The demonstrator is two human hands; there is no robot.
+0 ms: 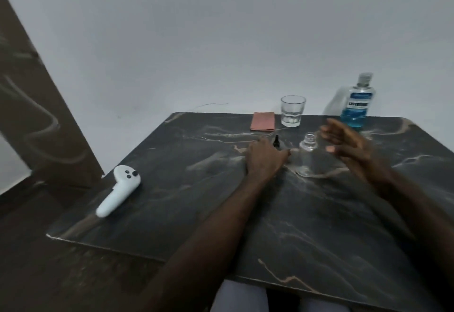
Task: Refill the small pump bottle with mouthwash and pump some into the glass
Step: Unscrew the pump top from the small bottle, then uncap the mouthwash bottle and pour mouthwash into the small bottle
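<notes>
Nearest the viewer, two bare forearms are stretched over a dark marbled table (307, 225). To the left, one white handheld controller (118, 190) is laid flat on the tabletop, well apart from everything else.

The left hand (264, 158) is rested palm down on the table, its fingers curled loosely over the one black pump head (277, 142), whose nozzle is seen poking up just past the knuckles; whether the pump is actually gripped cannot be told. Just to the right of this hand, one small clear bottle (307, 155) is stood upright with its neck uncapped and nothing visible inside. It is touched by neither hand.

The right hand (344, 143) is held open in the air just beside the bottle, on its right, fingers spread and blurred, with nothing held.

Farther back, one folded pink cloth (262, 121) is laid flat, and one clear glass (292, 111) is stood just to its right. At the far right edge, one mouthwash bottle (357, 101) is stood capped, with blue liquid in its lower part.
</notes>
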